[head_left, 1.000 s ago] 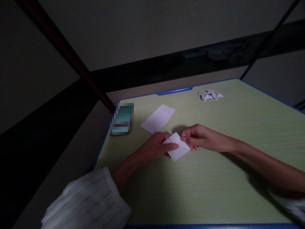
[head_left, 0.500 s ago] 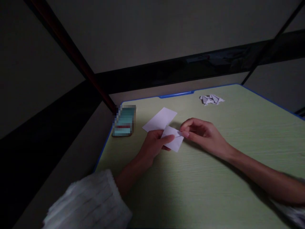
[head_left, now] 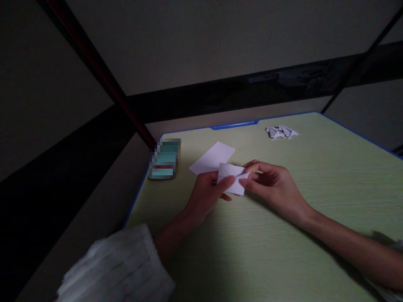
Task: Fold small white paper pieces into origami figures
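Note:
A small piece of folded white paper is held above the table between both hands. My left hand pinches its left side, thumb on top and fingers underneath. At its right edge, my right hand grips the paper between thumb and fingers; a raised flap shows by these fingertips. A flat white sheet of paper lies on the table just behind my left hand, its near corner partly covered by the hand and the folded paper.
The pale green table has a blue edge and a blue handle-like strip at the back. Several folded white paper pieces lie at the back right. A pixelated, phone-like rectangle sits at the left edge. A wall rises behind.
The folded paper has been turned to lie more level, and its flap stands up at the right. My right hand has shifted slightly down and right, its thumb now lower on the paper.

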A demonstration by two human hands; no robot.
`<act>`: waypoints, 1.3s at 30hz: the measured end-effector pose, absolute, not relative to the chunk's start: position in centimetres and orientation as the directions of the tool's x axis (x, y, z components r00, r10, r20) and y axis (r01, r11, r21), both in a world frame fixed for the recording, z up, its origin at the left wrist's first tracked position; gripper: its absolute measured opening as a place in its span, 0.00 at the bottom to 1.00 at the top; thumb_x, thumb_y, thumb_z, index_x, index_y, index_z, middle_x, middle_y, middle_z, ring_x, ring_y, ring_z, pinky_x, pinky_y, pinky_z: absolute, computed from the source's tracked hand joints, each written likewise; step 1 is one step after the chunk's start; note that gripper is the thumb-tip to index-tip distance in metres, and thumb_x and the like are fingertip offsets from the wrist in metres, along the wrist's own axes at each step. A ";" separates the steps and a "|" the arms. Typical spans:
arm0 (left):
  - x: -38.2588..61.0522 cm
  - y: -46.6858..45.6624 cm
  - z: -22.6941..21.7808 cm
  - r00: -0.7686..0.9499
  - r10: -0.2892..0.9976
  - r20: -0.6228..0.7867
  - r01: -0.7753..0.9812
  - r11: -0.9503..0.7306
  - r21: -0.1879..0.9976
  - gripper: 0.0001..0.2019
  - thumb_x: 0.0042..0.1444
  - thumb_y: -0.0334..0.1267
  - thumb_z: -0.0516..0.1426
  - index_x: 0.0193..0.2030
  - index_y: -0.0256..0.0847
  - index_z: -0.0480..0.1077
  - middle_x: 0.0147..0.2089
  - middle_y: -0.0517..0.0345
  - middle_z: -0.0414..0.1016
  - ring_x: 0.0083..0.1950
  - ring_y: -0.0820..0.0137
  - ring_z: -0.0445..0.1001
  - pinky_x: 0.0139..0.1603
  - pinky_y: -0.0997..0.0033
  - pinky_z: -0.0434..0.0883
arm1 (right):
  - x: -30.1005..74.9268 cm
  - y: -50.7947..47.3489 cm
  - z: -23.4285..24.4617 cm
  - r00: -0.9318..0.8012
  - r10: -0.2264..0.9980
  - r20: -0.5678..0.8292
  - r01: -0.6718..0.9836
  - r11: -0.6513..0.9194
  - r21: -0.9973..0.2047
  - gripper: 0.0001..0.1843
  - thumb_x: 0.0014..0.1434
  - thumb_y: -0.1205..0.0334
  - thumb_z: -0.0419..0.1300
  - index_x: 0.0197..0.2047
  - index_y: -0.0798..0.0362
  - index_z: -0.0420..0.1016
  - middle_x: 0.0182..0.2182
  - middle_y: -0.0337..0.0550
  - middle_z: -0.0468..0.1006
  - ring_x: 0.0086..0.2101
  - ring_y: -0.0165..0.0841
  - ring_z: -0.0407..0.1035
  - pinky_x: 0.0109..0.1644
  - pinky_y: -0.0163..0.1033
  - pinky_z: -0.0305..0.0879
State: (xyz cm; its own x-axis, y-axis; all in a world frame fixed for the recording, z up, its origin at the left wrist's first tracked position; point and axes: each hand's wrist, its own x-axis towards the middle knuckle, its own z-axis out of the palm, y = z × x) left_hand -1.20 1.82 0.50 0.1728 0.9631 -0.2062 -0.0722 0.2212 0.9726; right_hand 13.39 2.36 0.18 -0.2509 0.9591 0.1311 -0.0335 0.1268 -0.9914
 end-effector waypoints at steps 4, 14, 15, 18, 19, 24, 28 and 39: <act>-1.3 1.7 0.5 0.224 0.949 -0.221 -0.060 0.239 0.969 0.11 0.43 0.35 0.59 0.33 0.30 0.72 0.25 0.54 0.75 0.25 0.74 0.73 0.21 0.80 0.66 | 13.5 2.3 0.3 -0.223 0.959 0.175 -0.047 0.169 -0.985 0.06 0.44 0.63 0.62 0.25 0.55 0.69 0.23 0.37 0.68 0.22 0.24 0.61 0.24 0.31 0.58; -1.3 2.1 0.3 0.226 0.946 -0.232 -0.154 0.270 0.951 0.09 0.40 0.32 0.60 0.30 0.29 0.72 0.26 0.55 0.75 0.24 0.74 0.73 0.26 0.77 0.71 | 14.1 2.3 -0.2 -0.254 0.906 0.339 0.031 0.358 -0.933 0.05 0.45 0.69 0.62 0.28 0.51 0.78 0.31 0.42 0.74 0.32 0.29 0.68 0.32 0.34 0.65; -1.3 2.1 0.3 0.228 0.947 -0.227 -0.178 0.269 0.946 0.08 0.40 0.31 0.60 0.30 0.29 0.72 0.27 0.54 0.75 0.25 0.74 0.73 0.27 0.77 0.72 | 14.2 2.4 -0.2 -0.272 0.895 0.353 0.041 0.378 -0.925 0.06 0.45 0.69 0.61 0.28 0.51 0.78 0.32 0.43 0.73 0.32 0.30 0.68 0.33 0.34 0.65; -1.3 2.1 0.1 0.246 0.945 -0.217 -0.223 0.273 0.936 0.08 0.41 0.31 0.59 0.30 0.28 0.72 0.28 0.53 0.76 0.26 0.73 0.73 0.29 0.75 0.73 | 14.4 2.6 -0.2 -0.348 0.856 0.382 0.072 0.431 -0.900 0.05 0.47 0.68 0.61 0.28 0.50 0.78 0.35 0.44 0.73 0.32 0.30 0.68 0.34 0.36 0.65; -1.3 2.1 0.0 0.256 0.943 -0.213 -0.230 0.274 0.934 0.08 0.41 0.31 0.59 0.30 0.28 0.72 0.28 0.53 0.76 0.26 0.73 0.73 0.30 0.74 0.73 | 14.5 2.7 -0.2 -0.374 0.842 0.388 0.078 0.446 -0.892 0.05 0.47 0.68 0.61 0.28 0.51 0.78 0.36 0.44 0.72 0.32 0.30 0.68 0.34 0.36 0.65; -1.5 2.2 -0.2 0.303 0.934 -0.187 -0.259 0.270 0.927 0.08 0.41 0.33 0.59 0.29 0.29 0.73 0.28 0.52 0.76 0.26 0.72 0.73 0.31 0.72 0.73 | 14.8 3.1 -0.1 -0.459 0.782 0.422 0.066 0.504 -0.861 0.05 0.48 0.69 0.60 0.27 0.52 0.77 0.37 0.45 0.71 0.33 0.30 0.68 0.35 0.37 0.65; -1.7 2.3 -0.3 0.355 0.916 -0.186 -0.262 0.288 0.921 0.09 0.42 0.34 0.59 0.30 0.29 0.73 0.29 0.51 0.76 0.28 0.71 0.74 0.31 0.72 0.73 | 15.1 3.3 0.1 -0.501 0.751 0.430 0.064 0.527 -0.847 0.05 0.48 0.68 0.60 0.27 0.51 0.77 0.35 0.44 0.72 0.34 0.31 0.67 0.37 0.37 0.65; -1.4 2.0 0.0 0.267 0.936 -0.230 -0.166 0.280 0.946 0.09 0.38 0.33 0.61 0.28 0.29 0.73 0.26 0.54 0.75 0.26 0.73 0.73 0.25 0.75 0.72 | 14.9 3.2 0.1 -0.554 0.718 0.422 0.054 0.537 -0.842 0.05 0.48 0.71 0.59 0.28 0.55 0.77 0.34 0.45 0.71 0.34 0.30 0.68 0.37 0.35 0.64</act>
State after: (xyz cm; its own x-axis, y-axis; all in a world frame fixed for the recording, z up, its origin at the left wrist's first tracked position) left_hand -1.39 2.01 0.04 0.2673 0.9358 -0.2297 -0.1663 0.2796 0.9456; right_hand 14.94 3.24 0.12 -0.5538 0.7179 0.4218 0.0543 0.5367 -0.8420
